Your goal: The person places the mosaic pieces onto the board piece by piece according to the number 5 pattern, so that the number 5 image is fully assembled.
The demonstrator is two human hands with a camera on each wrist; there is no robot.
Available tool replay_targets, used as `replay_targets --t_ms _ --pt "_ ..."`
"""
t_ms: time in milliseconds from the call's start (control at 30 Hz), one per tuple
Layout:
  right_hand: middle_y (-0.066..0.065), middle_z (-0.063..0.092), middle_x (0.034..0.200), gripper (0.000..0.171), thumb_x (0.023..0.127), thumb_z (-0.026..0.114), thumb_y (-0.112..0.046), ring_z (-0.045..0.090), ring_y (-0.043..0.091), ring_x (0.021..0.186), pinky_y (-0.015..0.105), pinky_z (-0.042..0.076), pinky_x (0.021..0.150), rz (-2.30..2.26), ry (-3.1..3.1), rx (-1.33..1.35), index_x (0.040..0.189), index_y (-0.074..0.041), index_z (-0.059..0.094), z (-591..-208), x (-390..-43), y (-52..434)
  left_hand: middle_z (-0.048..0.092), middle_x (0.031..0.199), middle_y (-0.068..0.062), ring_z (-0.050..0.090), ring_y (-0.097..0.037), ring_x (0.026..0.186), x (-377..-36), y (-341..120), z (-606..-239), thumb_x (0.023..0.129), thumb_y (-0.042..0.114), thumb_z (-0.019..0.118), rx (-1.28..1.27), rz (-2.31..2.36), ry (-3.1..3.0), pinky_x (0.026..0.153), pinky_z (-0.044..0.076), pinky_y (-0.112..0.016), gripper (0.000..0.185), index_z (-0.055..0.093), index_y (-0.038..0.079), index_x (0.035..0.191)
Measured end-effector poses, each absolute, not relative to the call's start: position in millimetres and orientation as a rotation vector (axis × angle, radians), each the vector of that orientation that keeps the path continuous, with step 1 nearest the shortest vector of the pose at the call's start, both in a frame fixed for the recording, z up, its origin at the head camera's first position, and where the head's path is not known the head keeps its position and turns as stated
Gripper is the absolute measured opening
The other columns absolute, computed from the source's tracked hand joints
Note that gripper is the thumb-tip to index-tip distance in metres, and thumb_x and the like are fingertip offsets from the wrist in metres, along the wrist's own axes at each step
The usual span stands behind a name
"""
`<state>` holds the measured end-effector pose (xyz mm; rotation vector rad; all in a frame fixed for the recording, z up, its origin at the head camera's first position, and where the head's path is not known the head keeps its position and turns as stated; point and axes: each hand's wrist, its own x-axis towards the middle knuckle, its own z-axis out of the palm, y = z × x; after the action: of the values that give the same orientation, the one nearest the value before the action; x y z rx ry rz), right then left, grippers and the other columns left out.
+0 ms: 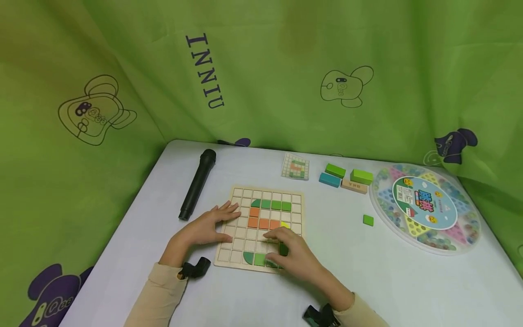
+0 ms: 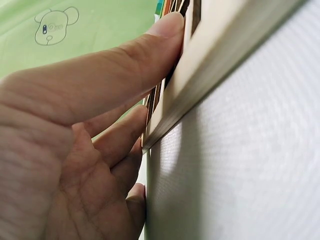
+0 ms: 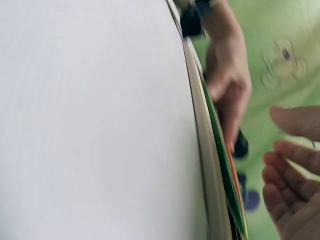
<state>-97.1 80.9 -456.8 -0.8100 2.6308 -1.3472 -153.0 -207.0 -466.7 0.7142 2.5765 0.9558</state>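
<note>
Board point(image 1: 261, 227), a gridded wooden tray, lies flat on the white surface point(image 1: 367, 272) right in front of me, with green, orange and yellow tiles seated in some of its squares. My left hand point(image 1: 206, 227) rests on the board's left edge, fingers straight and spread, pressing it down; the left wrist view shows the thumb point(image 2: 150, 45) laid against the grid face and the rim point(image 2: 210, 80) standing proud of the surface. My right hand point(image 1: 292, 252) sits over the lower right corner of the board, fingers relaxed and a little apart, fingertips on or just above a dark green tile point(image 1: 283, 249) (whether it is pinched or only touched, I cannot tell; the right wrist view is blurred and shows only loose fingers point(image 3: 292, 190) beside the board's edge).

I judge the board stiff, light and thin, liable to slide on the smooth surface unless held, so the flat press at its edge is the sensible hold. The tiles look small, hard and smooth; I would take one by its two opposite sides with fingertips, since its top gives nothing to grip once it sits in a square.

Well apart to the right lie a loose green tile point(image 1: 368, 220), a cluster of blocks point(image 1: 345, 177) and a round marble box point(image 1: 425, 208). A pattern card point(image 1: 295, 165) lies beyond the board, and a black microphone point(image 1: 198, 184) lies to its left.
</note>
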Motion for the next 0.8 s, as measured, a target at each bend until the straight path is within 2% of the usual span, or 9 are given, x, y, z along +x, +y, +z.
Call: replay_targets --t_ms 100,200,300,433,500,533,600,733,800 --pt "-0.005 0.062 0.118 0.043 0.078 0.077 -0.014 0.059 0.016 0.110 0.037 0.051 0.094 -1.371 2.686 -0.774 0.119 -0.012 0.063 -455 -102 106 0.029 0.155 -0.001 0.015 -0.026 0.147 -153 -207 -467 0.076 0.031 0.078 0.713 0.957 2.576 0.119 0.012 -0.050 0.074 0.047 0.012 0.141" --pt "-0.003 0.062 0.119 0.045 0.078 0.077 -0.014 0.059 0.016 0.110 0.035 0.051 0.094 -1.365 2.771 -0.715 0.121 -0.012 0.062 -456 -108 133 0.030 0.155 -0.002 0.015 -0.026 0.147 -153 -207 -467 0.076 0.029 0.078 0.716 0.968 2.573 0.120 0.011 -0.050 0.074 0.047 0.012 0.140" --pt "0.000 0.063 0.119 0.045 0.078 0.077 -0.013 0.058 0.013 0.109 0.024 0.050 0.094 -1.355 2.857 -0.644 0.121 -0.009 0.062 -457 -113 163 0.030 0.154 -0.002 0.014 -0.026 0.147 -153 -207 -468 0.076 0.028 0.078 0.727 0.978 2.567 0.120 0.011 -0.050 0.074 0.046 0.011 0.141" --pt "0.008 0.063 0.120 0.043 0.080 0.075 -0.011 0.053 -0.004 0.108 0.004 0.040 0.093 -1.362 2.950 -0.523 0.121 -0.004 0.061 -459 -119 204 0.029 0.155 -0.001 0.014 -0.026 0.147 -153 -208 -468 0.076 0.029 0.078 0.736 0.967 2.572 0.120 0.011 -0.050 0.075 0.046 0.011 0.141" --pt "0.011 0.062 0.121 0.042 0.082 0.073 -0.011 0.048 -0.013 0.106 -0.001 0.036 0.090 -1.345 2.992 -0.444 0.122 -0.002 0.060 -459 -122 224 0.029 0.155 -0.001 0.014 -0.026 0.147 -152 -207 -467 0.076 0.029 0.078 0.734 0.966 2.573 0.120 0.011 -0.050 0.075 0.046 0.012 0.141" --pt "0.013 0.061 0.121 0.042 0.083 0.072 -0.012 0.048 -0.013 0.106 -0.002 0.036 0.090 -1.333 3.009 -0.399 0.122 -0.001 0.059 -460 -123 234 0.029 0.155 -0.001 0.014 -0.026 0.147 -152 -207 -467 0.076 0.029 0.078 0.731 0.969 2.572 0.120 0.011 -0.050 0.075 0.046 0.012 0.141" --pt "0.016 0.060 0.123 0.042 0.086 0.070 -0.015 0.052 -0.005 0.107 -0.002 0.036 0.088 -1.295 3.034 -0.292 0.124 0.000 0.058 -459 -126 251 0.029 0.155 -0.001 0.014 -0.026 0.147 -152 -207 -467 0.076 0.029 0.078 0.729 0.974 2.570 0.119 0.011 -0.050 0.075 0.046 0.012 0.141" --pt "0.023 0.055 0.128 0.047 0.090 0.065 -0.022 0.057 0.032 0.111 0.000 0.041 0.080 -1.199 3.023 -0.090 0.129 0.002 0.054 -458 -131 275 0.029 0.155 -0.001 0.014 -0.026 0.147 -152 -207 -466 0.076 0.029 0.078 0.728 0.974 2.569 0.119 0.011 -0.051 0.075 0.046 0.011 0.141" --pt "0.027 0.053 0.129 0.049 0.092 0.063 -0.024 0.056 0.044 0.112 0.000 0.041 0.074 -1.167 3.000 -0.012 0.131 0.003 0.051 -459 -133 283 0.029 0.155 -0.001 0.014 -0.026 0.147 -152 -207 -466 0.076 0.029 0.078 0.728 0.970 2.568 0.119 0.011 -0.050 0.075 0.046 0.011 0.141"
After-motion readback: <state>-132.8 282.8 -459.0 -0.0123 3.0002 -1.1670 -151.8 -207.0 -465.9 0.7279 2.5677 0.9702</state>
